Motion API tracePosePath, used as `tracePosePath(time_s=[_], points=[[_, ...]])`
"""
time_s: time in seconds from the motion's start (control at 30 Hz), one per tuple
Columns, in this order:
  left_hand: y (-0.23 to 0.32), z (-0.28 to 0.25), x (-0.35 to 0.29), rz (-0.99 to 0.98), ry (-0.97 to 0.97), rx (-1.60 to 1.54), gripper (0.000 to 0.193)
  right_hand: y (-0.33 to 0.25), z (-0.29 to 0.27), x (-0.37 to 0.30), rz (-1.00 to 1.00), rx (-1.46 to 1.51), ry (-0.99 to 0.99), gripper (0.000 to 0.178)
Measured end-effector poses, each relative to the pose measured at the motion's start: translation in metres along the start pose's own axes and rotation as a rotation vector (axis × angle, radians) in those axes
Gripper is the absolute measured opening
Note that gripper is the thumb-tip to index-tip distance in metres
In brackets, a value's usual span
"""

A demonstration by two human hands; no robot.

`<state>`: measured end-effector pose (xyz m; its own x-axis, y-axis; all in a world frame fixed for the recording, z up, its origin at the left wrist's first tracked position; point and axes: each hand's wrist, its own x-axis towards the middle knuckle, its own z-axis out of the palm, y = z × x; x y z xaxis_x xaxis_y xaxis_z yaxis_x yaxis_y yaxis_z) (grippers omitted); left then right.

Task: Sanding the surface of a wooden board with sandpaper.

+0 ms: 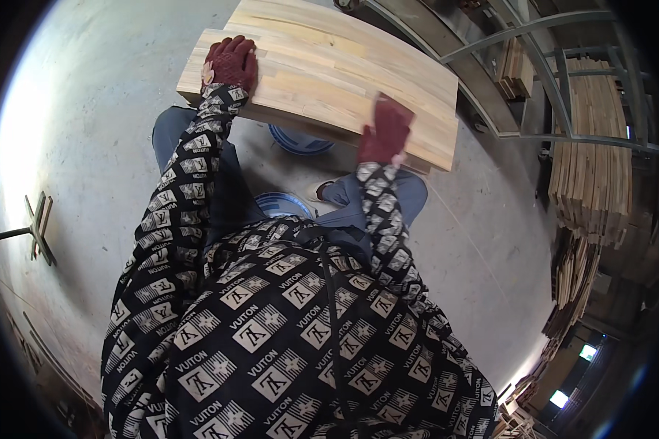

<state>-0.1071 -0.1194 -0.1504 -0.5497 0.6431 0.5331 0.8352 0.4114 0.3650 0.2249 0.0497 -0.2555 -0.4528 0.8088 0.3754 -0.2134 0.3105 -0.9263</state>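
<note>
A stack of pale wooden boards, glued from narrow strips, lies in front of me above my knees. My left hand, in a dark red glove, rests flat on the stack's near left corner. My right hand, also in a red glove, grips the near right edge of the stack. Both sleeves are black with a pale square pattern. A blue round container shows under the boards' near edge.
Grey concrete floor spreads to the left, with a small metal cross-shaped stand on it. Metal racking and tall stacks of wood strips fill the right side. More timber piles lie at the lower right.
</note>
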Motion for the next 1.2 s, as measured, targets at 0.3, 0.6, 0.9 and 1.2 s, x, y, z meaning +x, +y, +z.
tracePosePath(time_s=[0.3, 0.6, 0.9, 1.2], points=[[-0.007, 0.000, -0.006, -0.014, -0.012, -0.021, 0.029, -0.080, 0.040, 0.021, -0.386, -1.034, -0.426, 0.049], [-0.011, -0.005, -0.008, -0.039, 0.012, -0.002, 0.028, -0.056, -0.110, 0.070, -0.103, -1.237, 0.015, 0.049], [-0.017, 0.004, -0.013, -0.042, 0.000, 0.003, 0.026, -0.095, 0.135, 0.046, -0.236, -1.024, -0.559, 0.058], [-0.012, 0.005, -0.009, -0.051, 0.018, -0.012, 0.027, -0.039, -0.104, 0.104, -0.293, -1.164, -0.016, 0.041]])
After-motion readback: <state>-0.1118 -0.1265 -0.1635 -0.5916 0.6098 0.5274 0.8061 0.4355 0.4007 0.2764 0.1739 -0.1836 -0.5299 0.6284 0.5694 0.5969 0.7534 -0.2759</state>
